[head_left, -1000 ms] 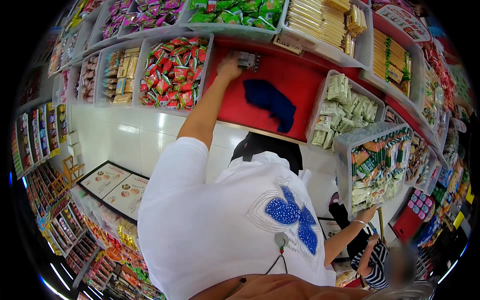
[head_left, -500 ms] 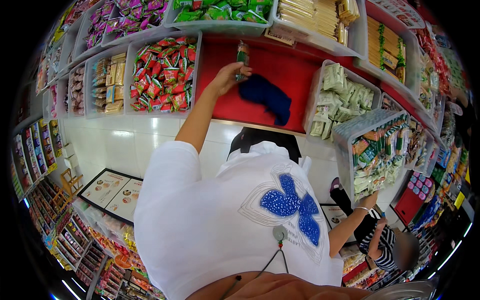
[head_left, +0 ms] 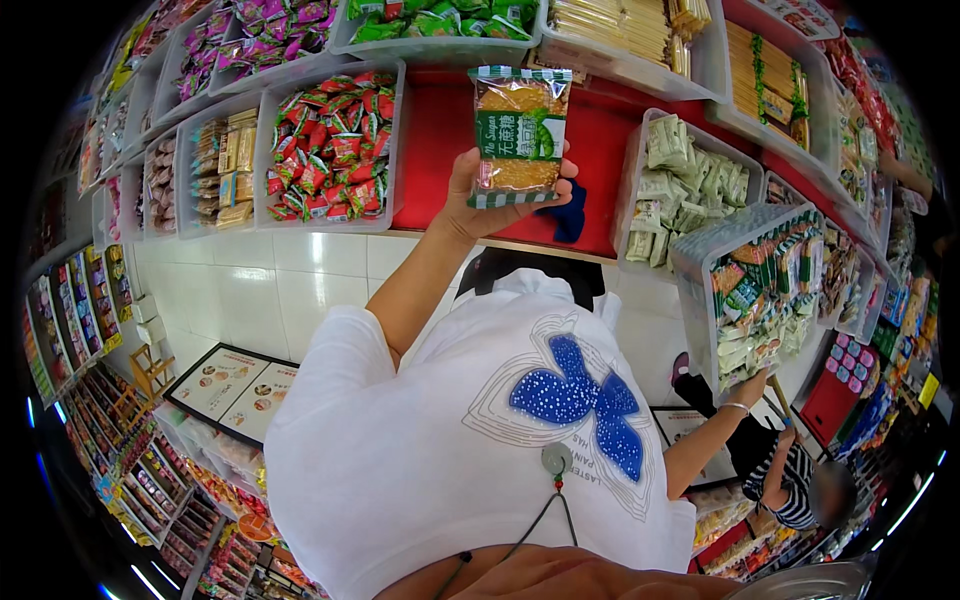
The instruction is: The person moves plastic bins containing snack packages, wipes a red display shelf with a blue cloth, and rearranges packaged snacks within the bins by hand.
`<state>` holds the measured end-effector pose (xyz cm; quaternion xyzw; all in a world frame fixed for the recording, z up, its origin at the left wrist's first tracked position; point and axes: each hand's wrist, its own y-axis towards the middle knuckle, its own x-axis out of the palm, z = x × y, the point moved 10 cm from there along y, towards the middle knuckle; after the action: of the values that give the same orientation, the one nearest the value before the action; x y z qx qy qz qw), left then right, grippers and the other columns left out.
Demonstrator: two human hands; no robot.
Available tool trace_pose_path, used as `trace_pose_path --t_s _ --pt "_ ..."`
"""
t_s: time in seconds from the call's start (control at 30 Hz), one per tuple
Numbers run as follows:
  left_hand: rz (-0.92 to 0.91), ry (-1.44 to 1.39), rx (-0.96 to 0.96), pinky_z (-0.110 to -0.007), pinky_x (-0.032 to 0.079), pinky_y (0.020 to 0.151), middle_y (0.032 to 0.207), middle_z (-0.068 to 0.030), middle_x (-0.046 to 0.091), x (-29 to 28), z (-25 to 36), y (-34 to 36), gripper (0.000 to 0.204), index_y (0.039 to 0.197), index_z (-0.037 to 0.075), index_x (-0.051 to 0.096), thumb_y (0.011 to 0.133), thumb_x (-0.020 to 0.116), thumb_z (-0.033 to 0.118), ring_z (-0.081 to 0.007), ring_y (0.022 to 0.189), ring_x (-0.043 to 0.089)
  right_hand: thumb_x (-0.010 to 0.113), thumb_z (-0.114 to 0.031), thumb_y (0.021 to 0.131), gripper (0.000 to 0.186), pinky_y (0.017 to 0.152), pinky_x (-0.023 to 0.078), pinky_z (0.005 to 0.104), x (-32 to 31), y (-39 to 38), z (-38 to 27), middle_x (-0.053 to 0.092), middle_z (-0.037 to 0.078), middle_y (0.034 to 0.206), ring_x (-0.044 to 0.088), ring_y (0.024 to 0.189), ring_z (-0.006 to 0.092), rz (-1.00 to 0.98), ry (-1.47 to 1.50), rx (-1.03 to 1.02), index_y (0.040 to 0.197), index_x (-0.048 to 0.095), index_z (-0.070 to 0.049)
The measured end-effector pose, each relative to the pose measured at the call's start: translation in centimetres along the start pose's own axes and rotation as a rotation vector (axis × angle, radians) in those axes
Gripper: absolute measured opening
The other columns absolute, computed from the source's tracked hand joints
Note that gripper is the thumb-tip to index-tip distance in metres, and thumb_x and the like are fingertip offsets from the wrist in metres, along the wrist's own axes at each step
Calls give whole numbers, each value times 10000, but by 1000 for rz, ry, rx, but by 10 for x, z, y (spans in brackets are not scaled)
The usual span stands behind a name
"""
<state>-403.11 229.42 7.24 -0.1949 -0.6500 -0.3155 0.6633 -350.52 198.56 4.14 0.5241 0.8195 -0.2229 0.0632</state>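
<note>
My left hand (head_left: 468, 208) holds up a packaged biscuit (head_left: 520, 135) above the red shelf, thumb at its left edge and fingers behind it. The clear wrapper has green bands and shows a golden, seeded surface. On the right, my right hand (head_left: 752, 388) grips the near end of a translucent plastic bin (head_left: 695, 285); part of the fingers is hidden against it. Similar packets (head_left: 770, 280) fill this tilted bin, with pale green-white ones at its near end. Behind my left hand a dark blue cloth (head_left: 570, 215) lies on the red shelf (head_left: 430, 130), partly covered.
Left of the red surface stands a bin of red and green packets (head_left: 330, 145). A bin of pale green packets (head_left: 690, 185) sits to its right. More snack bins line the far side. Another person in a striped top (head_left: 790, 490) is at the lower right.
My left hand has turned the packet from edge-on to flat-on and brought it slightly right, covering more of the cloth. My right hand still holds the bin, now slightly further right.
</note>
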Motion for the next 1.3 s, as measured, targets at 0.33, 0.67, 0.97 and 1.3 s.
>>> trace_pose_path --t_s 0.33,0.67,0.97,1.3 --pt "415 -295 -9 -474 485 823 1120 -271 534 -62 -1 -23 654 1250 -3 433 896 372 544 -346 866 582 441 -323 890 428 799 462 381 -13 17 -3 594 174 1079 583 926 276 -75 -821 -407 1154 554 -5" --pt "605 -15 260 -517 423 959 1142 -256 527 -94 65 -47 486 1239 -49 409 928 423 324 -379 1088 522 497 -335 887 469 765 463 335 -9 9 18 582 99 1063 571 896 211 -6 8 45 1168 531 39" --pt "864 270 194 -440 468 928 1161 -208 546 -137 60 -75 388 1225 -57 426 930 455 192 -300 1083 551 409 -340 930 484 748 469 344 -2 -7 -11 582 147 1074 584 879 232 -4 -234 -111 1116 531 89" --pt "978 322 440 -401 500 838 1107 -100 569 -122 89 -87 327 1185 71 451 900 528 210 -219 1014 563 411 -331 930 484 758 471 356 6 -13 -19 591 145 1054 584 883 225 -12 -329 -156 1155 523 82"
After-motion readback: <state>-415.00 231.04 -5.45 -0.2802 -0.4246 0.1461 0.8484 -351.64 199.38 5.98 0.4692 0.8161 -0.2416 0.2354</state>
